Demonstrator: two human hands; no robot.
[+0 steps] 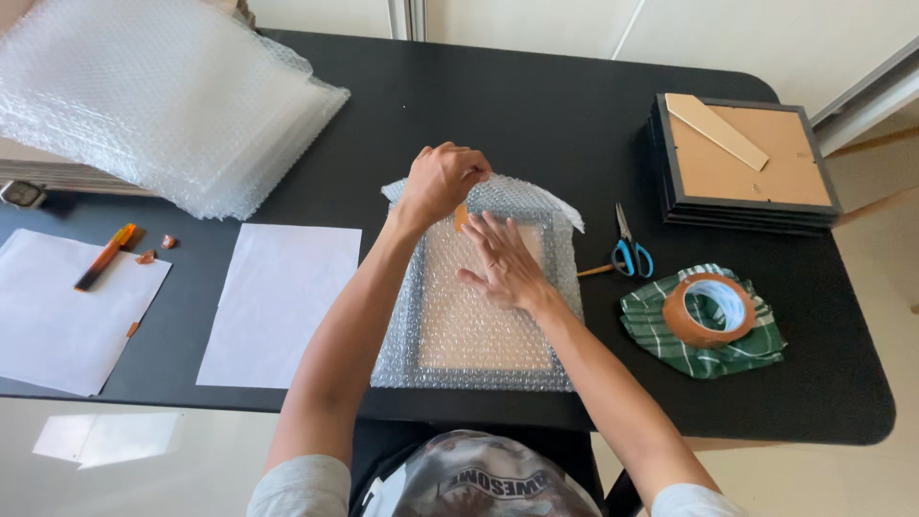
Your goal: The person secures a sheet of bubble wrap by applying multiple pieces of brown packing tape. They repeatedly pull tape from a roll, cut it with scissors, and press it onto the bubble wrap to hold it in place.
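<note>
- The bubble-wrapped picture frame lies flat at the near middle of the black bench, its top flap folded down over the back.
- The left hand sits at the top edge of the parcel, fingers pressed together in a pinch on a short strip of brown tape where the flap ends.
- The right hand lies palm down on the wrap just below, fingers spread and touching the film, holding the fold flat.
- To do this well, I judge the flat hand should keep the flap taut right beside the strip, so that no slack bubbles up under it.
- The strip should bridge flap and under-layer about equally, then be rubbed down from its middle outward.
- Pressure should stay light: the frame beneath is rigid, but the bubbles crush.
- The tape roll on a green checked cloth and the blue-handled scissors lie near the right hand, within reach.
</note>
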